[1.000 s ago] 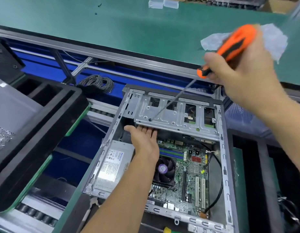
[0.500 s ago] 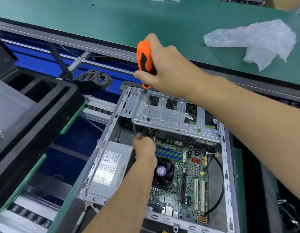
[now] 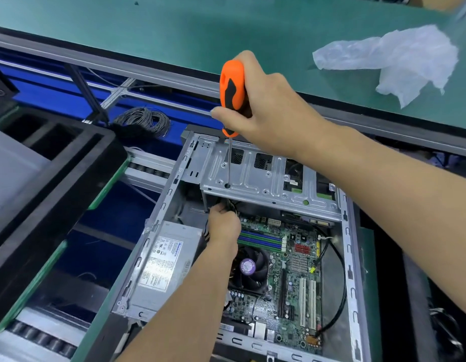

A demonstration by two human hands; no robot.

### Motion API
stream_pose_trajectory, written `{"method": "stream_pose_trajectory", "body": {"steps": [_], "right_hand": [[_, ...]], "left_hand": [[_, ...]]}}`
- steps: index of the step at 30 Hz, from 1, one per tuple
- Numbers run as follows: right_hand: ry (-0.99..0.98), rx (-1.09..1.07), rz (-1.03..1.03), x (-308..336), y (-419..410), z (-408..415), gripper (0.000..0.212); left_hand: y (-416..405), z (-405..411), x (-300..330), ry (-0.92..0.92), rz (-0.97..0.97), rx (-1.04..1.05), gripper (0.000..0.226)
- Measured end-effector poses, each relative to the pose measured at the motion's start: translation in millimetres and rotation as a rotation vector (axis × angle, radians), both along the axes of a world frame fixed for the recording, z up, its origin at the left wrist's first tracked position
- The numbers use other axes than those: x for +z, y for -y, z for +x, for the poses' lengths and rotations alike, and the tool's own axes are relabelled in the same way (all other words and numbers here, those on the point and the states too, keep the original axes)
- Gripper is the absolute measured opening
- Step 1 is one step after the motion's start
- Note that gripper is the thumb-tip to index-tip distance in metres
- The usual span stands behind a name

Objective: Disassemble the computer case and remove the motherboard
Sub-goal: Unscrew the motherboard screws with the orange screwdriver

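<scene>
An open grey computer case (image 3: pixel 350 257) lies flat with its green motherboard (image 3: pixel 292 278) exposed inside. A metal drive cage (image 3: pixel 265 181) spans the case's far end. My right hand (image 3: pixel 268 111) grips an orange-and-black screwdriver (image 3: pixel 231 92) held upright, its tip in a hole at the cage's left corner. My left hand (image 3: pixel 224 223) reaches under the cage's left edge, fingers curled among wires there; what they grip is hidden. A black CPU fan (image 3: pixel 250 270) sits just below that hand.
A grey power supply (image 3: pixel 164 262) fills the case's left side. A black foam tray (image 3: pixel 51 178) stands at the left. A coil of grey wire (image 3: pixel 143 121) lies behind the case. A crumpled clear plastic bag (image 3: pixel 399 61) rests on the green bench.
My right hand swung the screwdriver from a slant at the right to upright over the cage's left corner. My left hand went from flat fingers at the cage edge to curled underneath it.
</scene>
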State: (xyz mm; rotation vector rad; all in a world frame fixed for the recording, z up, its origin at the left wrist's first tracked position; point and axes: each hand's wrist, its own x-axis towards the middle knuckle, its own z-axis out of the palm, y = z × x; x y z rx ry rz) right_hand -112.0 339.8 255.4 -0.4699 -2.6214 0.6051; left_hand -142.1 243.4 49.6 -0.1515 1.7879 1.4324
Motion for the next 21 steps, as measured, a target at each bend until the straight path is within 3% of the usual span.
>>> {"method": "stream_pose_trajectory", "body": {"steps": [9,17,21], "right_hand": [[0.055,0.012,-0.023,-14,4,1,0.042],[0.012,-0.12,-0.085,-13,1,-3,0.051],[0.041,-0.064,-0.143,-8,5,-8,0.062]], "left_hand": [[-2,0,-3,-0.021,0.006,-0.056,0.053],[0,0,-4,-0.062,0.002,-0.144,0.057],[1,1,-7,-0.096,-0.012,-0.187,0.053]]}}
